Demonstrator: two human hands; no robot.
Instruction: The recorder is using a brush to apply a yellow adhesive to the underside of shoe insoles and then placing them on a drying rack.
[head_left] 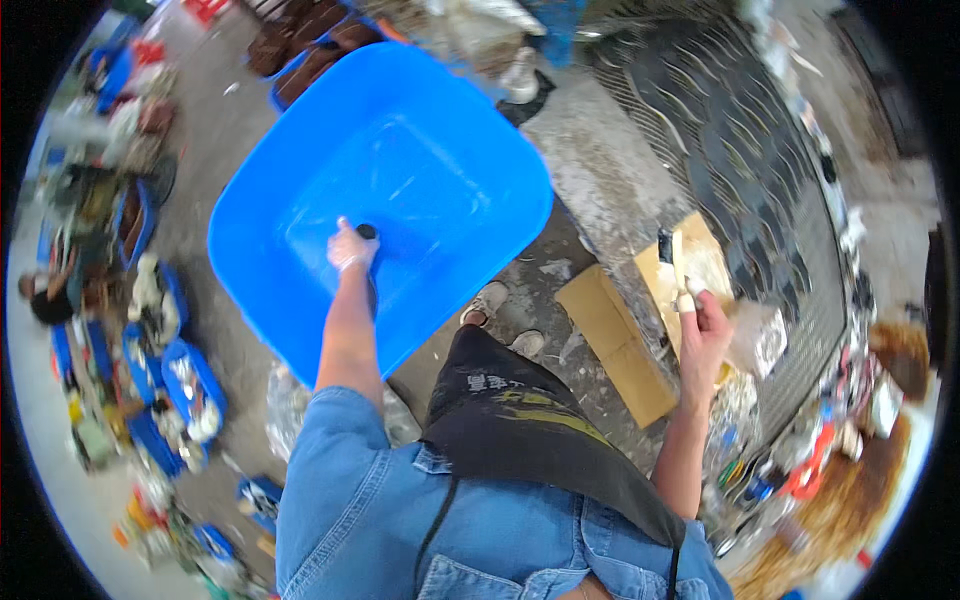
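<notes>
My left hand [352, 246] reaches into a large blue plastic tub [460, 150]. Its fingers are closed at a small dark round thing [367, 232], whose kind I cannot make out. Away to the right, my right hand [706, 322] is raised with its fingers pinched on a thin cream strip with a black piece [666, 246] beside its top end. White covers sit on some of those fingertips. Behind the strip lies a stained tan cardboard sheet [705, 250]. A clear plastic bag [760, 340] is close to the right hand.
A ridged dark mat [735, 150] covers the right side. Flattened brown cardboard [618, 345] lies by my shoes [527, 343]. Several blue baskets with goods [192, 390] stand at the left, near another person [58, 295]. Brown items [325, 50] fill a container beyond the tub.
</notes>
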